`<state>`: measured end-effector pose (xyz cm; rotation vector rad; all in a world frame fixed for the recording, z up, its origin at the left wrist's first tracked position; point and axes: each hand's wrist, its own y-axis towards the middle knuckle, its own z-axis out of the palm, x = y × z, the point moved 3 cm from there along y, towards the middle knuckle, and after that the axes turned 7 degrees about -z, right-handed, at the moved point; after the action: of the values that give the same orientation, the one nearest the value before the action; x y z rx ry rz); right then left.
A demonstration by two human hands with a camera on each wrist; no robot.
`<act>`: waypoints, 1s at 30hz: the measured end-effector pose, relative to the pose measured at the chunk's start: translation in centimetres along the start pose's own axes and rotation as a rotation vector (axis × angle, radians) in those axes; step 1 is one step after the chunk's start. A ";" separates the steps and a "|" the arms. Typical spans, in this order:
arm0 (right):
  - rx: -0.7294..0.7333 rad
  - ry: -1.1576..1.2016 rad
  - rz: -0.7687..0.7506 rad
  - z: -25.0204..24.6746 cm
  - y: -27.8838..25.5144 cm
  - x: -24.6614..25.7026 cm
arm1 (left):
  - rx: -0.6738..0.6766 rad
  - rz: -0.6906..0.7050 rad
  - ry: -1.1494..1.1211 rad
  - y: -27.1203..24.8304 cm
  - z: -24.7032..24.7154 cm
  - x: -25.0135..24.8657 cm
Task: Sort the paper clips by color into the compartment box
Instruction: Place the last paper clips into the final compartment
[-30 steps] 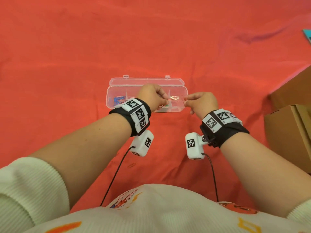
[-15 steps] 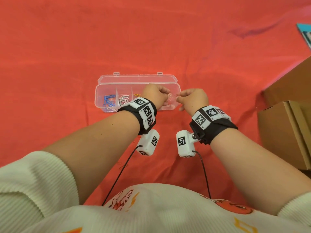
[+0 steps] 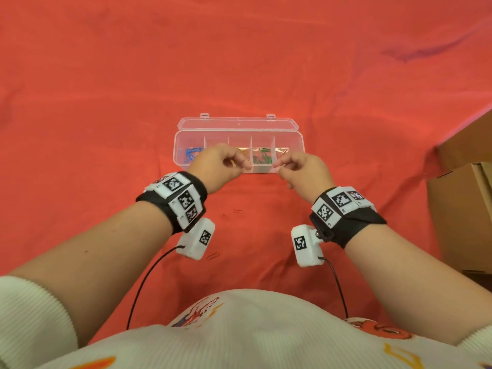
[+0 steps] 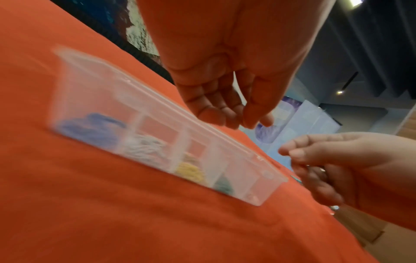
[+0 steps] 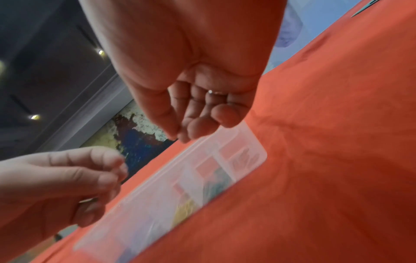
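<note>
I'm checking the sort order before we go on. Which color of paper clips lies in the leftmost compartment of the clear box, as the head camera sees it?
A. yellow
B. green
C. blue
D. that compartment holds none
C: in the head view the blue paper clips lie in the leftmost compartment of the compartment box, while the green paper clips sit further right.

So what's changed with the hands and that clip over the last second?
A second ago both hands pinched a pale clip between them over the compartment box. Now they have drawn apart: the left hand towards the left, the right hand towards the right. Their fingers stay curled, but no clip can be made out in either. The box stays open on the red cloth, colours sorted as before.
</note>
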<state>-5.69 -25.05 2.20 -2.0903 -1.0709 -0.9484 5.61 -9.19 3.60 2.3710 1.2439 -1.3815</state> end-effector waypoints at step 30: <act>0.344 -0.392 0.131 9.7 -3.0 0.6 | 0.304 -0.401 0.286 -8.7 -1.0 12.1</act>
<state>-4.86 -15.93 -2.21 -2.0629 -1.1729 -0.2673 3.06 4.08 -2.76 2.7064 1.7810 -1.4599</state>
